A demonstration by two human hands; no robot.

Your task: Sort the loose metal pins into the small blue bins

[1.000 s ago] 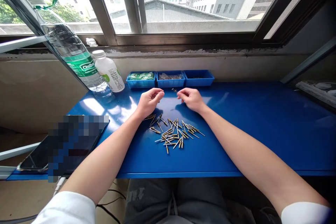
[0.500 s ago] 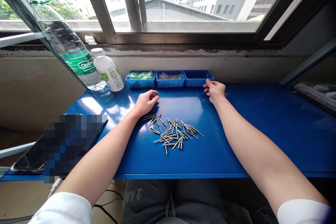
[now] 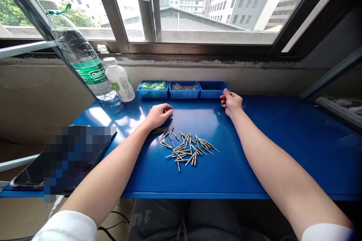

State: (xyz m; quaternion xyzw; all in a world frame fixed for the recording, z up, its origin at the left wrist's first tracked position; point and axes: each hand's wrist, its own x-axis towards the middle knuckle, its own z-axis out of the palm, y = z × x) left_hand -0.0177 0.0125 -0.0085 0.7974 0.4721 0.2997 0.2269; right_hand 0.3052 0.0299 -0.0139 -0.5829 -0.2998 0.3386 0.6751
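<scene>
My right hand (image 3: pixel 232 102) is at the front right corner of the right blue bin (image 3: pixel 213 94), fingers curled and thumb and fingertips pressed together. Whether something is in that pinch is hidden. Low in this bin lie small dark pieces that I cannot make out. My left hand (image 3: pixel 158 116) rests on the blue table (image 3: pixel 243 180), fingers loosely bent with a gap inside the thumb, and nothing shows in it. Just in front of it is a loose pile of blind rivets (image 3: pixel 186 148), brass-coloured with silver pins, lying in all directions.
Beside the right bin stand a middle bin (image 3: pixel 184 94) with greyish clear packets and a left bin (image 3: pixel 152 94) with green packets. A large water bottle (image 3: pixel 93 71) and a white bottle (image 3: pixel 120 83) stand back left. A dark tablet-like device (image 3: pixel 93 147) lies front left.
A rivet-like piece stood up from my right fingertips at the bin; it no longer shows. Both hands stay nearly in place, the left slightly more closed. The whole view has shifted a little downward.
</scene>
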